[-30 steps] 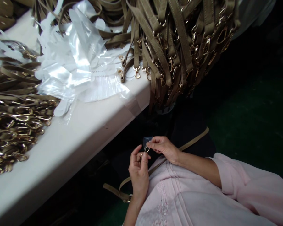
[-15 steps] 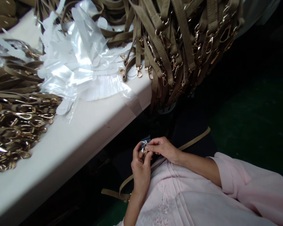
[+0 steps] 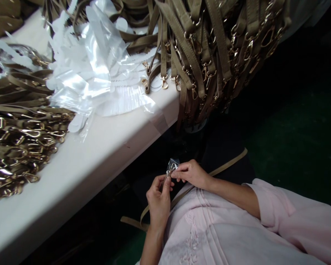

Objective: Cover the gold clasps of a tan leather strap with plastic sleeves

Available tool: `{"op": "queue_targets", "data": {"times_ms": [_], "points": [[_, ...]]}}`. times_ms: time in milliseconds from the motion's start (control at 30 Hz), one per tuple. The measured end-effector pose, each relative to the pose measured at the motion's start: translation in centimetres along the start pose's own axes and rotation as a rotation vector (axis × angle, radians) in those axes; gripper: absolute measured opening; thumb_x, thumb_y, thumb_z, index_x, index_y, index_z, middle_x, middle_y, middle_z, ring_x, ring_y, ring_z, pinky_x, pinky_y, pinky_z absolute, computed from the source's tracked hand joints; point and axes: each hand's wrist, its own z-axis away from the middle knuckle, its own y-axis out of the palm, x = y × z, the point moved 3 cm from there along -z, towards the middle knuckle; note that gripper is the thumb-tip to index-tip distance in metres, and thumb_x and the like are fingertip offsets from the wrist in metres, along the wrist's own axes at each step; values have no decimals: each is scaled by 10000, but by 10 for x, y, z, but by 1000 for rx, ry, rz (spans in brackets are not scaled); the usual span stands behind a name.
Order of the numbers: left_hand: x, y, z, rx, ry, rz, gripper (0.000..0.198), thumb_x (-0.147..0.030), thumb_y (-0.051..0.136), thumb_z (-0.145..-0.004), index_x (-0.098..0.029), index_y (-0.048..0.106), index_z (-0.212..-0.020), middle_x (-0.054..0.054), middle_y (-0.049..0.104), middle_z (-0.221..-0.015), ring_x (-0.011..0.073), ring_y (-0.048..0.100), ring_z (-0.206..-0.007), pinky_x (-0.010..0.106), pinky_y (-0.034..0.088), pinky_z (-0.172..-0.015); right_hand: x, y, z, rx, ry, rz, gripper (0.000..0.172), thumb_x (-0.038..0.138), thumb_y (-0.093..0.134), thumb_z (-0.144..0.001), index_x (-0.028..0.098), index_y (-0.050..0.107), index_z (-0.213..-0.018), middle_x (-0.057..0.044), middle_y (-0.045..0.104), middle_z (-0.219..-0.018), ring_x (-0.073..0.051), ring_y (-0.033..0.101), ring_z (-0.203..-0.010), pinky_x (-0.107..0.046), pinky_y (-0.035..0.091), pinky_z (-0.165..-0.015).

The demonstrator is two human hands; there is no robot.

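I am looking down at my two hands working low in my lap, below the edge of the white table (image 3: pixel 79 173). My left hand (image 3: pixel 157 200) is gripping a small gold clasp (image 3: pixel 171 168) between thumb and fingertips, the fingers curled and pressed together around it. My right hand (image 3: pixel 191 173) is pinching a small clear plastic sleeve (image 3: pixel 173 162) right at the clasp, forefinger and thumb closed on its edge. Whether the sleeve is already over the clasp or only beside it, I cannot tell; both are small and partly covered by the fingertips. The olive strap (image 3: pixel 226 163) attached to the clasp is running out from under my right wrist on one side and looping down below my left wrist on the other.

Beyond the fingers, up on the table, a heap of clear plastic sleeves (image 3: pixel 93 73) is lying, with a pile of straps (image 3: pixel 209 48) hanging over the table edge and a stack of straps with gold clasps (image 3: pixel 22 147) off to the left.

Risks, in my judgement: the thin plastic is slippery and could slide out of the right pinch or tear on the metal hook. The dim light in the lap is making alignment hard. The dangling strap could drag the clasp out of the left grip.
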Motion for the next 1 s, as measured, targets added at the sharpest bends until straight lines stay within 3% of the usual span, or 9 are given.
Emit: {"op": "queue_targets", "data": {"times_ms": [133,267,500,600,700,800,867,933,1000], "points": [[-6,3,-4,47,58,34,253,-378,573,-916,-183,632,-1066,29,702,-809,153,638,-702,267,505,-695,0,1,1,33,19,-52,409,561,743,-754,155,786,-779,-36,668,-645,-103,515,-518,-221,359,-462],[-11,2,-6,106,126,-89,423,-312,532,-941,-207,466,-1346,1,700,-773,154,654,-691,273,496,-725,-3,2,1,48,120,-191,407,543,769,-735,136,769,-750,-35,661,-640,-85,490,-523,-210,345,-476],[-12,4,-16,155,144,-165,504,-292,551,-923,-223,443,-1410,7,710,-749,185,674,-689,281,490,-698,-8,4,-3,63,179,-326,380,497,822,-680,130,742,-732,-14,644,-631,-74,483,-537,-209,342,-506],[-16,1,-11,152,216,-240,516,-282,559,-922,-235,446,-1423,73,730,-990,224,692,-877,345,514,-819,-7,0,-5,11,212,-386,368,467,850,-644,126,729,-711,-5,628,-623,-69,471,-532,-208,325,-497],[-27,-13,4,22,371,-316,433,-253,596,-900,-249,563,-1332,103,664,-1214,262,625,-1107,408,469,-988,-3,-10,-6,-97,206,-415,361,436,869,-613,122,734,-733,-3,626,-626,-66,468,-536,-212,316,-497],[-30,-38,19,-300,483,-353,391,-231,650,-866,-253,620,-1255,96,619,-1274,272,559,-1204,434,391,-1092,2,-21,-6,-178,200,-454,360,407,878,-598,116,733,-753,-8,629,-639,-61,466,-542,-212,298,-497],[-20,-56,23,-511,431,-372,477,-274,692,-839,-237,578,-1301,112,572,-1321,287,517,-1249,459,350,-1124,6,-25,-6,-198,201,-496,354,392,883,-592,114,725,-743,-7,621,-637,-55,451,-534,-213,276,-489],[-2,-67,19,-537,276,-372,524,-374,684,-841,-212,552,-1321,131,553,-1329,302,506,-1257,473,357,-1111,9,-26,-6,-195,194,-535,343,376,888,-585,115,718,-728,-5,609,-626,-55,440,-530,-219,260,-483],[19,-73,13,-425,111,-317,475,-474,608,-876,-192,598,-1259,131,586,-1279,298,534,-1222,459,383,-1086,13,-25,-5,-175,179,-553,331,363,888,-586,115,718,-725,-6,602,-621,-58,436,-532,-227,257,-485]]}}
